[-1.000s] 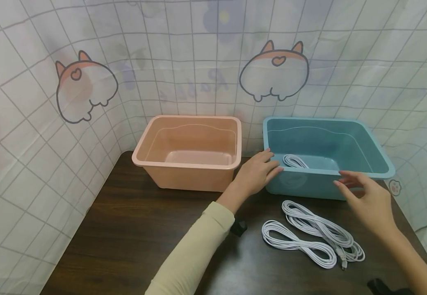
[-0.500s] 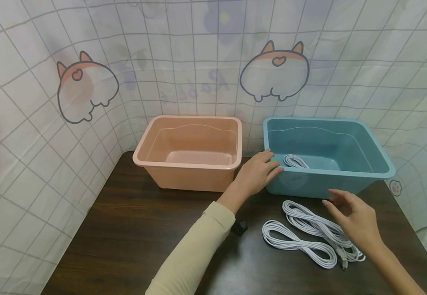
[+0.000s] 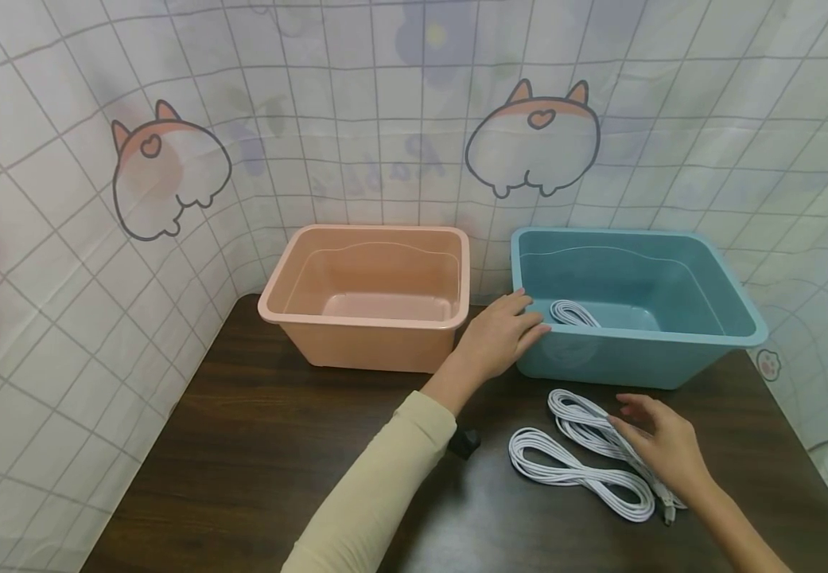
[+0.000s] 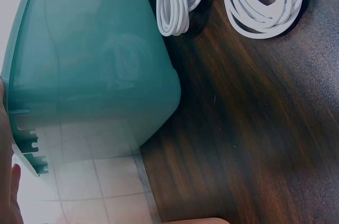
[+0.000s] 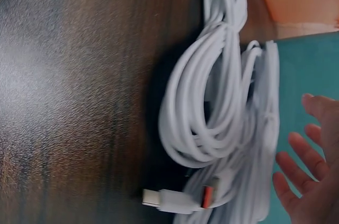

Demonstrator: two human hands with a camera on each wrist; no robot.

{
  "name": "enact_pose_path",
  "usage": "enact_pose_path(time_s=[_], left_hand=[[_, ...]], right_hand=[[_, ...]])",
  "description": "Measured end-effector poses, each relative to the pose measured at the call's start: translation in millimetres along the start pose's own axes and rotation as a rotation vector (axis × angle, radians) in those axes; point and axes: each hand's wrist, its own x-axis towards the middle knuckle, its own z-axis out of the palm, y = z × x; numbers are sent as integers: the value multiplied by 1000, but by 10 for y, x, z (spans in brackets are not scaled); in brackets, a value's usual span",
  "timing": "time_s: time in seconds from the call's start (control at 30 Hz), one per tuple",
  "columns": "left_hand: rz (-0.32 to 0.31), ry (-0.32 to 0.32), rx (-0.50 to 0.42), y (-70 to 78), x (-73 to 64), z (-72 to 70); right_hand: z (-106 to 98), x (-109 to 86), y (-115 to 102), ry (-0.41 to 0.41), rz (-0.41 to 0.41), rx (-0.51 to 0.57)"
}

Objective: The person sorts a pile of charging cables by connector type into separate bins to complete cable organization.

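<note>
In the head view my left hand (image 3: 495, 338) rests on the front left corner of the blue plastic bin (image 3: 600, 358), its fingers on the rim. A small coil of white cable (image 3: 573, 313) lies inside that bin. My right hand (image 3: 664, 446) hovers over a thick bundle of white cable (image 3: 585, 422) in front of the bin, fingers loosely bent and nothing held. That hand hides part of the bundle. Beside it lies a figure-eight coil of white cable (image 3: 564, 475). The right wrist view shows a USB plug (image 5: 172, 201) near the cables and my fingers (image 5: 304, 155) apart from them.
An orange plastic bin (image 3: 363, 342) stands left of the blue one. Both bins sit on a dark wooden table (image 3: 242, 461) by a tiled-pattern curtain (image 3: 385, 103). A small black object (image 3: 464, 442) shows beside my left sleeve.
My right hand has moved from the blue bin's front rim toward me and left, down over the thick cable bundle. My left hand has stayed at the bin's corner.
</note>
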Motion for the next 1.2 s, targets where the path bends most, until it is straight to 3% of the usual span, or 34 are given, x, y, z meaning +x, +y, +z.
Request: enact_pose_path(time_s=[0.47,1.2], left_hand=[[4,16,-1,-8,-6,3],[-9,-2,8,-10,0,6]], right_hand=[[104,-25,141,-215,89,-44],[-19,-1,62,-155,40,-57]])
